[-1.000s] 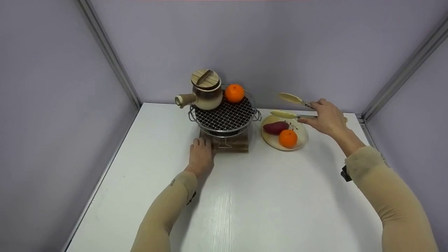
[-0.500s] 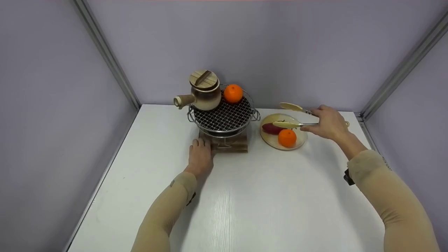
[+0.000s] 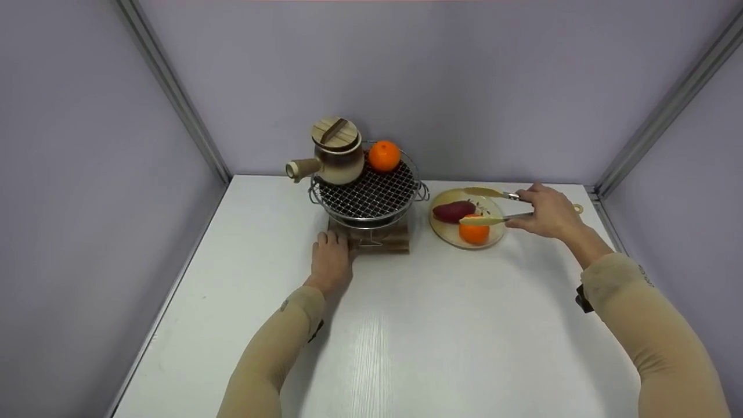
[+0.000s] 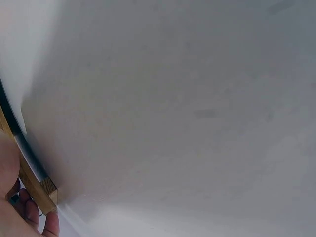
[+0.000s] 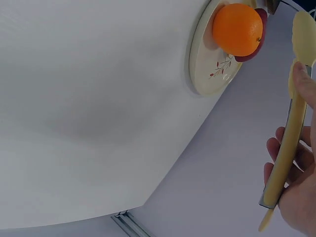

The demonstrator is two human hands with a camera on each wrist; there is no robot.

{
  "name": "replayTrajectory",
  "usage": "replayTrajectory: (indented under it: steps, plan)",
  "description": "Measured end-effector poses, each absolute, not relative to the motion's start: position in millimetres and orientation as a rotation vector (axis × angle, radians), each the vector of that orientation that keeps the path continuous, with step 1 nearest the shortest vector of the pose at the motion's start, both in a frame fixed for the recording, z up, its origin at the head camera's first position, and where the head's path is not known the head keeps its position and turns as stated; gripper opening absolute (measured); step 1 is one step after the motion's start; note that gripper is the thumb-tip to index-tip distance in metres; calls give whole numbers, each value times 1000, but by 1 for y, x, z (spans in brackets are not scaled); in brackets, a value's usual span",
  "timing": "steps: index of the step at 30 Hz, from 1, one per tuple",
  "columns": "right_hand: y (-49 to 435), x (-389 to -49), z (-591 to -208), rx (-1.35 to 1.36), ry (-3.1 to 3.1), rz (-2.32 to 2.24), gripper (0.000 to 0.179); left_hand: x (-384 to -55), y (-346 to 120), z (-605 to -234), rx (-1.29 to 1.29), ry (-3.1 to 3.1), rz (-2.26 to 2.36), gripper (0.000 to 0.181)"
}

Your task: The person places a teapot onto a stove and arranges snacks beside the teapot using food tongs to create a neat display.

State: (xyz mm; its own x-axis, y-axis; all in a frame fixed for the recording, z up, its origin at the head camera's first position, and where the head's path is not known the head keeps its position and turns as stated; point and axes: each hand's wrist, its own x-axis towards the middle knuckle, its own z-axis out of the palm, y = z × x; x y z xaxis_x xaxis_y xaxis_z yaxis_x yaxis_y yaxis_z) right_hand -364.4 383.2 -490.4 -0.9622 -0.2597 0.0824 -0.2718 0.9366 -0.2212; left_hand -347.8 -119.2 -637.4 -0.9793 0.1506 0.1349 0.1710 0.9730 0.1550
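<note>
My right hand (image 3: 548, 212) grips a pair of tongs (image 5: 281, 158) with pale yellow tips, its arms spread apart. In the head view the tips are over a cream plate (image 3: 442, 232) at the right, the nearer one overlapping an orange (image 3: 472, 236). Beside that orange lies a dark red sweet potato (image 3: 453, 211). My left hand (image 3: 331, 260) holds the left front corner of the wooden base (image 3: 395, 244) under a round tabletop grill (image 3: 371, 194). In the left wrist view, fingers (image 4: 51, 225) curl around the wooden bar (image 4: 37, 190).
On the grill's mesh, a brown and cream side-handled pot (image 3: 342, 169) with a wooden lid (image 3: 335, 133) stands at the left. A second orange (image 3: 384, 155) sits to its right. Grey walls (image 3: 499, 87) enclose the white table (image 3: 441, 325) at the back and sides.
My right hand has lowered the tongs toward the plate, and their tips have come down to the orange there. The left hand keeps its hold on the wooden base.
</note>
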Motion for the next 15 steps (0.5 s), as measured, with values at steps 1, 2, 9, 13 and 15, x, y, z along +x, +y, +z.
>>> replayTrajectory:
  steps: [1,2,9,13,15]
  plan:
    - [384,-364,-491,427,-3036,360,80,-348,-119,-637,-243,-2999,-256,60]
    - [386,-363,-492,435,-3031,358,79,-348,-119,-637,-243,-3003,-255,61]
    - [393,-361,-501,501,-3025,393,73,-347,-120,-637,-248,-3005,-225,59]
    - [399,-359,-508,522,-3015,412,73,-346,-120,-636,-253,-3011,-212,59]
    - [402,-359,-511,523,-3007,410,73,-347,-120,-636,-257,-3019,-189,59]
